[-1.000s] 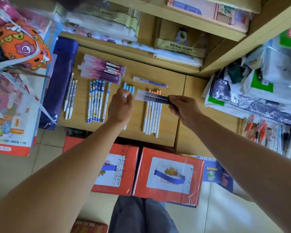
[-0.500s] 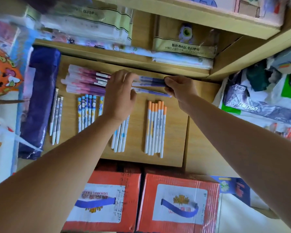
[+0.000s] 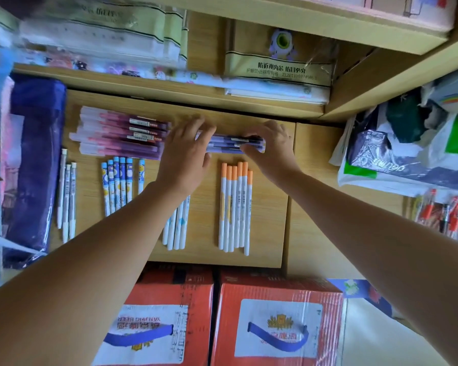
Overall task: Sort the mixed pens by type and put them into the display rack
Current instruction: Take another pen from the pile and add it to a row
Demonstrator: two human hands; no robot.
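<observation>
Purple pens (image 3: 233, 143) lie crosswise at the far middle of the surface (image 3: 270, 220), just right of the pink pens (image 3: 117, 133). Left hand (image 3: 184, 158) presses one end with straight fingers; right hand (image 3: 272, 148) pinches the other end.

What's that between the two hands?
A small stack of purple pens, with the left hand and right hand at its ends; the head view shows it.

Purple pens (image 3: 230, 144) now down (1 bundle).
</observation>
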